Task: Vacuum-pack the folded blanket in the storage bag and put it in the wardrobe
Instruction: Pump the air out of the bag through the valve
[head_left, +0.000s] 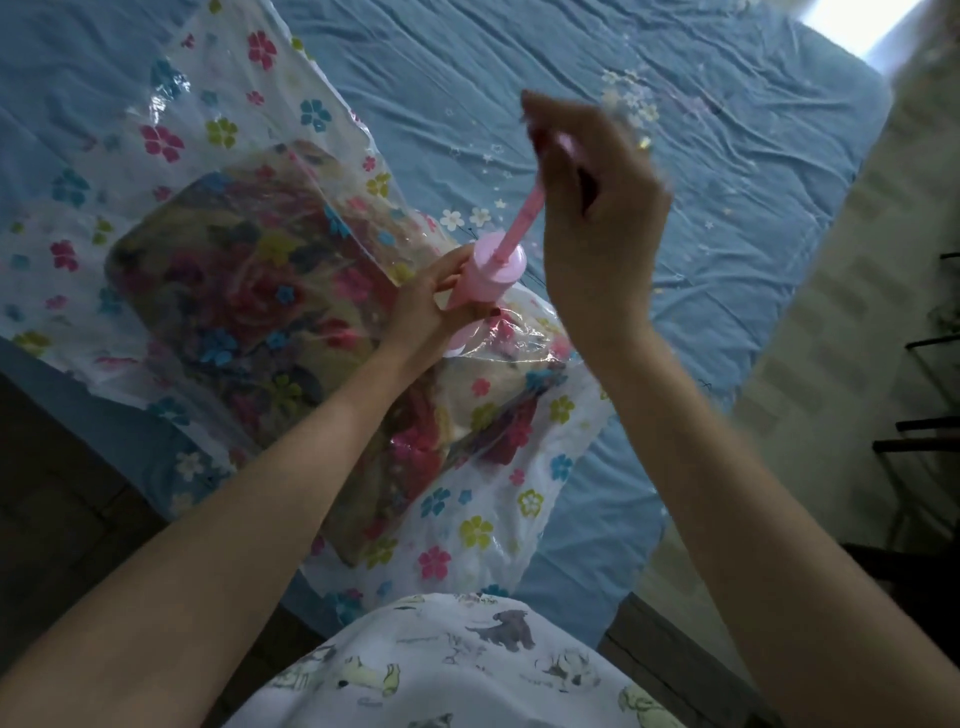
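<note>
Right hand (597, 208): fingers curled round the top of the pink plunger rod (522, 221), raised well above the pump; hand motion-blurred. Left hand (431, 306): fingers wrapped round the pink plastic hand-pump cylinder (485, 283), which stands tilted on the bag, its foot touching the plastic.

Clear plastic storage bag printed with pink, blue and yellow flowers (218, 119) lies flat on the bed, running from far left to near centre. Folded floral blanket in red and tan (228, 280) sits inside it, in the middle, under the left forearm.

Wrinkled light-blue bed sheet (545, 67) is bare to the far right of the bag. Bag's near end reaches the bed's near edge; dark floor (57, 483) at near left. Pale patterned wall (852, 312) on the right, a black metal rack (930, 389) against it.

White shirt with animal prints (457, 670) nearest. No readable writing.
</note>
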